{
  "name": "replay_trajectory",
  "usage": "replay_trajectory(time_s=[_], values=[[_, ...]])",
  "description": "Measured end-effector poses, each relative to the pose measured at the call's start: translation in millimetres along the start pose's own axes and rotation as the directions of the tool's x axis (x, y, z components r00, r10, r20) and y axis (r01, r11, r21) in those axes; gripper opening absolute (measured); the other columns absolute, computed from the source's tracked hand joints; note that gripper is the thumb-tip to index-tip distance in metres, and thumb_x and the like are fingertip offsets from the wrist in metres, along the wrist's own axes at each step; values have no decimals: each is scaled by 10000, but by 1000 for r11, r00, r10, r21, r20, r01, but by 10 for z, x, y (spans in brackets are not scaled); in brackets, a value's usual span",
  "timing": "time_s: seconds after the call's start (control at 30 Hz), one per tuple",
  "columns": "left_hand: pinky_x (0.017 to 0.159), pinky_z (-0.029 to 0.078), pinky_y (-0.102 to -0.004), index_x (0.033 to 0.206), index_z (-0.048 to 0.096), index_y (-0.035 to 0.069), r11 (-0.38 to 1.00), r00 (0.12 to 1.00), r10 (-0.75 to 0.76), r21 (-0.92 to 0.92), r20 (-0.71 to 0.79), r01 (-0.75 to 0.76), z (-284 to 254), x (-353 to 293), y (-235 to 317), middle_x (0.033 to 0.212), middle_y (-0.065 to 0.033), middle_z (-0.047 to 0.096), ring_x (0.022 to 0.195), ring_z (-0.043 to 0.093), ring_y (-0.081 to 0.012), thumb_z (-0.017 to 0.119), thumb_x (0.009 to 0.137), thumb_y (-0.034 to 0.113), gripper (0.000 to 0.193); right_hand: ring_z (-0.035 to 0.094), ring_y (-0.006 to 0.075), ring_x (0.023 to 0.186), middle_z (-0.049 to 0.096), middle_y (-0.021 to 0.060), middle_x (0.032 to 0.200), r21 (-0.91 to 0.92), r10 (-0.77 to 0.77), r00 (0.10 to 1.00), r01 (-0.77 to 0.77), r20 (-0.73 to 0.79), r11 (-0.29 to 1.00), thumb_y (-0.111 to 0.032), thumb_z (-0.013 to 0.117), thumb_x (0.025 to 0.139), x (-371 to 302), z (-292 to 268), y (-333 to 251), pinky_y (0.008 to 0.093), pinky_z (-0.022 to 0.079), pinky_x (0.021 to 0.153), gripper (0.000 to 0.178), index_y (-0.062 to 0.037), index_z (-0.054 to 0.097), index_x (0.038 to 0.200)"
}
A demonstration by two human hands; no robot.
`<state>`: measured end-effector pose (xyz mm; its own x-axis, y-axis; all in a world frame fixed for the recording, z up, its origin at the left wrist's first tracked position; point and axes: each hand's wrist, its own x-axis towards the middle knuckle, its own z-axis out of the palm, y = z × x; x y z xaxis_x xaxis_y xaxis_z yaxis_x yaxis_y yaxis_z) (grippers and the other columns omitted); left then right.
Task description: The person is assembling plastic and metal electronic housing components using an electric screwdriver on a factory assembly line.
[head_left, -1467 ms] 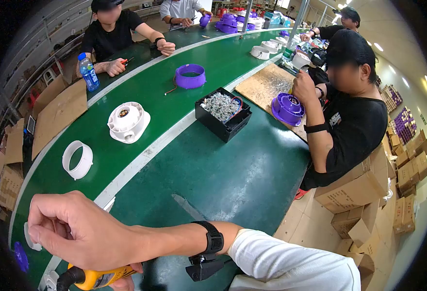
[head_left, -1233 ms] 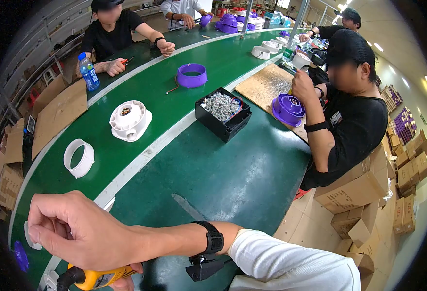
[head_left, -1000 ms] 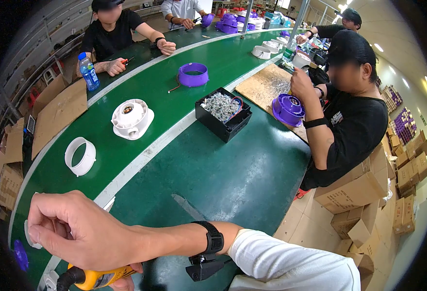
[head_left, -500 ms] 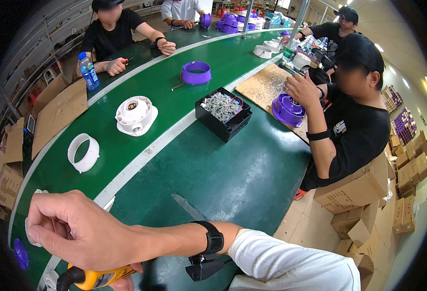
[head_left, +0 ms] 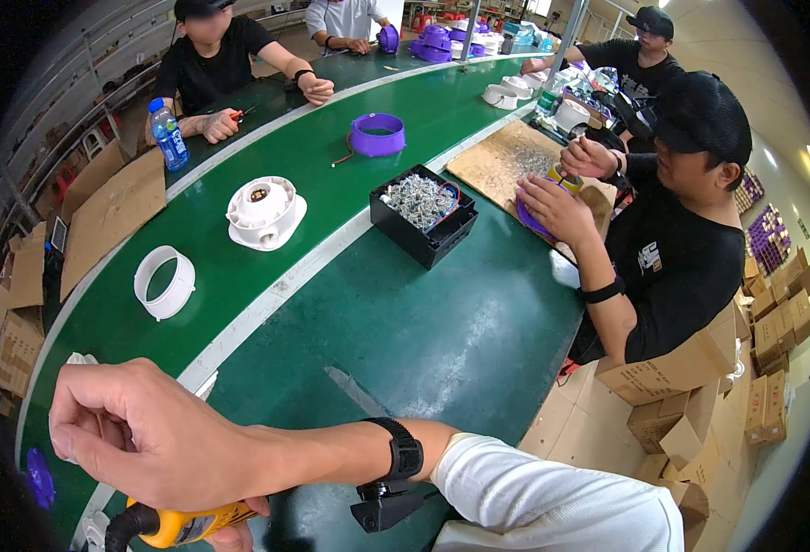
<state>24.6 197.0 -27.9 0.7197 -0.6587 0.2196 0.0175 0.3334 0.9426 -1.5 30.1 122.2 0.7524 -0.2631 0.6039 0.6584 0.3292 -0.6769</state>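
My right hand (head_left: 152, 437) reaches in from the lower right, its fingers curled together above the edge of the green belt. Whatever its fingertips pinch, if anything, is hidden. Below it, my left hand (head_left: 230, 538) shows only in part, fingers wrapped round a yellow handheld tool (head_left: 189, 527). A thick black bent piece extends from the tool's left end. Just beyond my right knuckles, a white part (head_left: 81, 359) peeks out, mostly covered. A purple disc-like piece (head_left: 40, 478) lies left of my fingers.
On the curved green conveyor (head_left: 313, 193) sit a white ring (head_left: 164, 283), a white housing (head_left: 265, 213) and a purple ring (head_left: 377, 135). A black box of small metal screws (head_left: 421, 204) stands on the worktable (head_left: 405, 340). At right, a co-worker (head_left: 681, 212) handles a purple part.
The white ring, white housing and purple ring have shifted slightly rightward and away along the belt. The co-worker at right leans back, hands now over the purple part. My hands stay nearly still.
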Motion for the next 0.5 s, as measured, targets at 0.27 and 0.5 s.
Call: replay_trajectory(time_s=[0.27,0.5], values=[[385,429,-249,1194,359,0,1000,1000,-3,14,-17,3,45,41,-69,611,-69,515,469,503,-157,586,694,704,893,394,10,509,480,-21,598,0,1,1000,-1,-1,1000,-37,548,848,-13,-44,63,189,304,441,90,6,508,779],[387,431,-251,1182,374,1,999,1000,-12,35,10,12,117,56,-11,616,-69,521,474,508,-158,590,689,706,887,385,12,506,472,-21,594,-1,-10,1000,10,-2,1000,-33,551,844,-1,-4,-1,191,298,440,89,5,507,775]])
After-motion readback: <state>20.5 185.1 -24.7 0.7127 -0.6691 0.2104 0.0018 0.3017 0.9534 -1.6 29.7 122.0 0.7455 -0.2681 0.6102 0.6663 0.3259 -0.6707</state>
